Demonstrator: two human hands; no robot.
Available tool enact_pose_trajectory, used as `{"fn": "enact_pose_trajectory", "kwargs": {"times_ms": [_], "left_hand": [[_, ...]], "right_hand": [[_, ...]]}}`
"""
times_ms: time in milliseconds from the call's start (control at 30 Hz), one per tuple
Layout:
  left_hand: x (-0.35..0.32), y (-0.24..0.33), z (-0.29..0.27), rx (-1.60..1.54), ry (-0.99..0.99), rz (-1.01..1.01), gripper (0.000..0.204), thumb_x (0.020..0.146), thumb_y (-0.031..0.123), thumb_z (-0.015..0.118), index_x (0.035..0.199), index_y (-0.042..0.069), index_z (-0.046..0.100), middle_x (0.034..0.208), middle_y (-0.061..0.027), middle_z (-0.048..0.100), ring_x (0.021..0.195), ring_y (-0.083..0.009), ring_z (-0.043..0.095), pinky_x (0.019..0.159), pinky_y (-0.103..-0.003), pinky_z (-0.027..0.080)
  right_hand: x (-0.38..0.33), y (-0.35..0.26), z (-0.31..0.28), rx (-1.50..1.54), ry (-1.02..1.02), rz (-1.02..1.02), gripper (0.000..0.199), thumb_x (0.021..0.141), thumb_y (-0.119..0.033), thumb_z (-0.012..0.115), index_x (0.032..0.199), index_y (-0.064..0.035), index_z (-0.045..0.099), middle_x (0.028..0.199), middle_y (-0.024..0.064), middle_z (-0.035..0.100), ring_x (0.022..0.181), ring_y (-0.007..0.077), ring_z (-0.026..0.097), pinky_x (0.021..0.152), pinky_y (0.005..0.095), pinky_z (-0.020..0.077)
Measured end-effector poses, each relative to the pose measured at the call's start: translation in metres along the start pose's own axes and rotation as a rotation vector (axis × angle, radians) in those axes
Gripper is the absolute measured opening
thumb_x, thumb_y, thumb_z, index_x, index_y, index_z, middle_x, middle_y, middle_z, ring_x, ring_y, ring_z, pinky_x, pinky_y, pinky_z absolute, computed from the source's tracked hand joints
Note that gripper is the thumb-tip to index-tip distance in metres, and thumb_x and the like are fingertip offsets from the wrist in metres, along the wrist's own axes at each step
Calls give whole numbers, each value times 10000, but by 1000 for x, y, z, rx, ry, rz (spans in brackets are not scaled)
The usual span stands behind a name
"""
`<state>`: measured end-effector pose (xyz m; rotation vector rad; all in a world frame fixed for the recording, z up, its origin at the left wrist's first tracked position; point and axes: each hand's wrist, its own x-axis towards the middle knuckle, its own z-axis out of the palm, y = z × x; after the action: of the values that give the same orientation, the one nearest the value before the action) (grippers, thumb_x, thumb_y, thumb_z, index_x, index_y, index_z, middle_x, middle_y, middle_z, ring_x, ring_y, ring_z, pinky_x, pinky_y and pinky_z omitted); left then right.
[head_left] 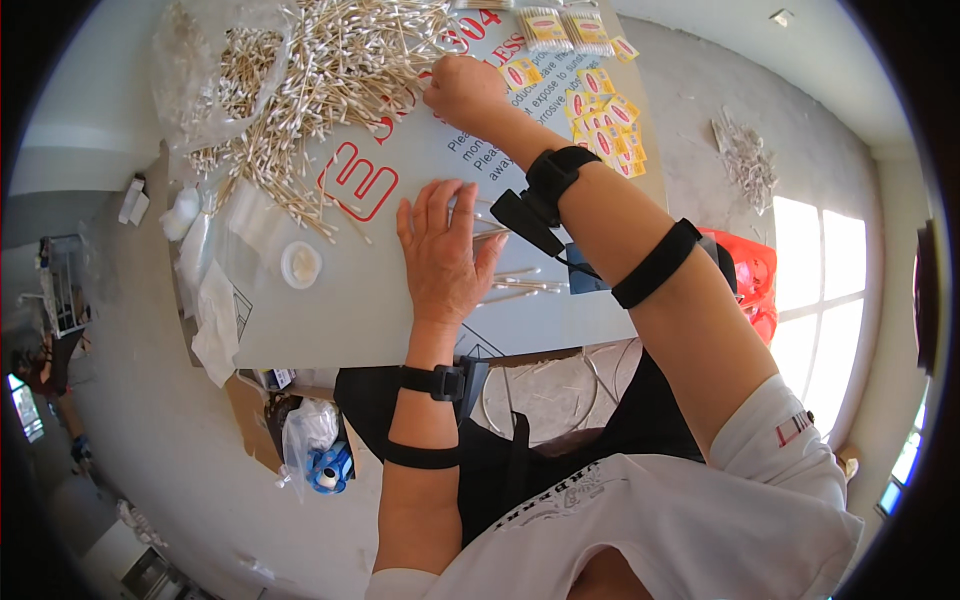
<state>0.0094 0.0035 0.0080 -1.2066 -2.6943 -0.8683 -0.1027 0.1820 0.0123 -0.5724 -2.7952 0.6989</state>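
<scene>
Left hand (440, 250) palm down on or just over the tabletop (370, 320), fingers extended, thumb apart from index, so not clamped. A few swabs lie at that gap; contact unclear. Right hand (467, 95) curled at the right edge of the big cotton swab pile (330, 75); fingers hide whatever is inside, can't tell if it grips any.

Around it: clear plastic bag (205, 115) over the pile's left side. Small round white container (300, 265) left of the left hand, white tissue (215, 325) hanging past the tabletop's left front corner. Short row of loose swabs (520, 285) just right of the left wrist. Yellow-and-white cards (607, 130) scattered right of the right forearm, packed swab bundles (565, 32) at the far edge.

In the way: right forearm crosses the tabletop's right side and partly covers a dark blue flat piece (585, 275). Red bag (755, 280) beyond that arm, off the tabletop.
</scene>
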Motion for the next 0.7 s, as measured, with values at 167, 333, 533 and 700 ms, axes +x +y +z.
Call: {"fn": "enact_pose_trajectory", "kwargs": {"times_ms": [167, 333, 533, 700], "left_hand": [[-2, -3, 0, 24, 25, 11, 604, 734, 261, 760, 1268, 77, 544, 1316, -79, 492, 1300, -308, 400, 1122, -561, 216], [-1, -3, 2, 38, 13, 29, 607, 777, 313, 713, 1309, 95, 519, 1320, -79, 479, 1299, -295, 406, 1100, -575, 236], [-1, -4, 1, 42, 22, 37, 604, 777, 311, 715, 1306, 92, 522, 1312, -82, 487, 1297, -294, 409, 1099, -571, 237], [-1, -2, -1, 19, 22, 24, 643, 761, 300, 733, 1320, 75, 508, 1333, -108, 483, 1291, -296, 414, 1102, -558, 238]], "right_hand": [[-29, 19, -20, 80, -52, 17, 192, 759, -228, 661, 763, -40, 697, 750, 165, 681, 749, 306, 677, 675, 415, 530], [-36, 44, -38, 459, -214, 165, 169, 709, -191, 715, 717, -24, 687, 647, 134, 648, 634, 264, 653, 602, 370, 510], [-57, 49, -57, 102, -198, 21, 149, 707, -161, 714, 691, -20, 671, 637, 134, 636, 600, 259, 624, 580, 359, 492], [-77, 47, -59, 239, -317, -174, 167, 698, -167, 726, 669, -19, 655, 636, 129, 631, 630, 283, 628, 599, 377, 493]]}}
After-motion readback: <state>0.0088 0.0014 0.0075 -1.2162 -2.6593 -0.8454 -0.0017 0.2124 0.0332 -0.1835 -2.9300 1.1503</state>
